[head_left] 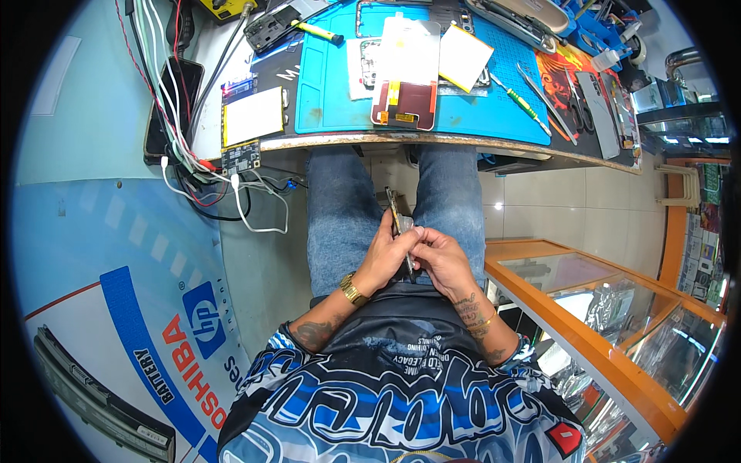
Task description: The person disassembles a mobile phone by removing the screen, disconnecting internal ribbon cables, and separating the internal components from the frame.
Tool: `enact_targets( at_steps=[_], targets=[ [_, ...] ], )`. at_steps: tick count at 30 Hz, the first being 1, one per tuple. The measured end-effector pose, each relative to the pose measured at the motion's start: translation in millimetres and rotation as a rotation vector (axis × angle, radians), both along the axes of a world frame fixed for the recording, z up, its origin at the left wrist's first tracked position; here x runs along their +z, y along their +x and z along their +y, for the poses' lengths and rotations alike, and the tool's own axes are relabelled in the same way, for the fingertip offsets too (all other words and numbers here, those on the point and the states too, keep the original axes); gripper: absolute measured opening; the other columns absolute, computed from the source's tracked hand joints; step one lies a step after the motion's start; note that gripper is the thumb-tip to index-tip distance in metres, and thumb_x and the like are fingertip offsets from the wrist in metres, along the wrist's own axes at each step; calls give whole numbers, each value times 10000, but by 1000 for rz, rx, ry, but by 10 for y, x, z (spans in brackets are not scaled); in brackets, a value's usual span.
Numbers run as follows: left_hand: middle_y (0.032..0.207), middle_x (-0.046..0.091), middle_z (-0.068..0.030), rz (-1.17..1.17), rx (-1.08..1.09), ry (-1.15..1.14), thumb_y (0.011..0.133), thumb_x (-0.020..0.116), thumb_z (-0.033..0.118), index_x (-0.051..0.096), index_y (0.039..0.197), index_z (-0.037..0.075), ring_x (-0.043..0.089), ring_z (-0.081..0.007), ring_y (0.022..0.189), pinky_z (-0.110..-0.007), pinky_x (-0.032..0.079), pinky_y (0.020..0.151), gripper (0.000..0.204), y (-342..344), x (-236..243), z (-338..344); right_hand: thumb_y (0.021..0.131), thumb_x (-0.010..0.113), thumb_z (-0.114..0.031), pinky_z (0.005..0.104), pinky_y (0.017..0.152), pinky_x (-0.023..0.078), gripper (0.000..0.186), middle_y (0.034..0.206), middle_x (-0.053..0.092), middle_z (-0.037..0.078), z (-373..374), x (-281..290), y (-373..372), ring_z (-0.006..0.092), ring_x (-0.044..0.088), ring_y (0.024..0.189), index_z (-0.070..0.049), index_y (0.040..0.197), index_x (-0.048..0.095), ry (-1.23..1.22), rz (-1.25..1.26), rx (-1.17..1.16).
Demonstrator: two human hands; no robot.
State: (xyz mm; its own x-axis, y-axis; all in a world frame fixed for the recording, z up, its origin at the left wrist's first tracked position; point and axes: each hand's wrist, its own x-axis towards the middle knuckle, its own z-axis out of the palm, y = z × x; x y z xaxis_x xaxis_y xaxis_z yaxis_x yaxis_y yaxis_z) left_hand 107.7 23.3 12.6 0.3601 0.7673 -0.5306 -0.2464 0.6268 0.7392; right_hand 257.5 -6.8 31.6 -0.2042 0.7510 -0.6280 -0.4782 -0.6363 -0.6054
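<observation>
My left hand (388, 255) is closed round a slim, dark device (394, 202), apparently a phone or phone part, held tilted almost edge-on above my lap, between my jeans-covered legs (341, 208). A small pale or clear piece shows on its side near my fingers. My right hand (437, 259) is beside my left thumb, its thumb and forefinger pinched at the device's lower part; any small thing between those fingertips is too small to make out.
The desk edge (270, 140) carries a blue mat (324, 92), phone parts (405, 69), batteries (252, 113), screwdrivers (519, 102) and tweezers (540, 99). Cables (258, 207) and a black phone (174, 116) hang at left. A glass display case (587, 309) stands at my right.
</observation>
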Motion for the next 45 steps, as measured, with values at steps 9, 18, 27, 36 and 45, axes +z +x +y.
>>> enact_targets(
  at_steps=[9,18,27,36,45],
  targets=[
    [920,615,-66,82,-8,-46,976,671,200,433,1319,2,623,-129,691,-284,529,568,462,51,171,49,964,640,-18,225,641,473,81,850,646,21,14,-10,7,90,568,694,1,1034,677,-22,0,-36],
    [971,603,-59,112,-1,-16,968,690,211,394,1389,-7,622,-117,747,-268,535,582,559,57,135,20,965,654,-27,222,635,463,53,826,643,11,7,8,13,83,559,680,-2,1004,680,3,-29,-33],
    [1067,637,-116,304,-27,148,954,702,324,195,1539,-101,630,-161,926,-293,525,807,883,38,80,-76,952,669,-32,227,607,445,38,767,651,-11,-90,8,-108,55,568,668,-4,935,688,115,-345,-59],
    [1176,629,-136,301,-57,316,975,604,209,329,1526,-19,620,-213,1062,-348,509,916,657,-49,12,-180,931,674,-17,255,592,485,48,755,672,21,-185,-133,-138,72,616,678,25,951,686,234,-655,-5],
    [1361,578,-195,-253,-46,26,877,469,94,101,1639,57,610,-293,1233,-430,494,1061,846,-166,-74,-103,956,693,-43,226,668,488,77,846,675,13,-143,110,-81,54,597,757,9,1013,699,329,-682,72]
  ],
)
